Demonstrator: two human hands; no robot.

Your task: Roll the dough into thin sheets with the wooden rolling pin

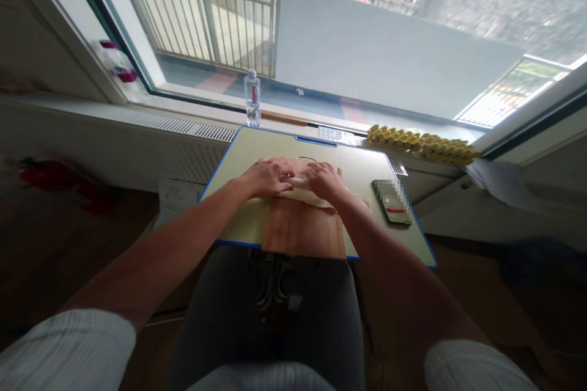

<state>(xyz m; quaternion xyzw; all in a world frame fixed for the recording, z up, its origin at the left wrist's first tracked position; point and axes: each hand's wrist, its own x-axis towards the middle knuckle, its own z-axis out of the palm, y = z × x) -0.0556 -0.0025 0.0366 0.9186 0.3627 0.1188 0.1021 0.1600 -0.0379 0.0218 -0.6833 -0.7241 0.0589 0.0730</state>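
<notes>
A brown wooden board (302, 229) lies on a small cream table with a blue edge (358, 165), overhanging its near side. Both my hands rest at the board's far end on a pale, flat roll of something like dough or cloth (300, 183). My left hand (266, 176) lies on its left part with the fingers curled over it. My right hand (326, 180) presses its right part, fingers bent down. The two hands nearly touch in the middle.
A phone-like device (392, 200) lies on the table's right side. A clear water bottle (252, 98) stands on the window sill behind the table. A row of yellow objects (422, 143) lies on the sill at right. A large window fills the back.
</notes>
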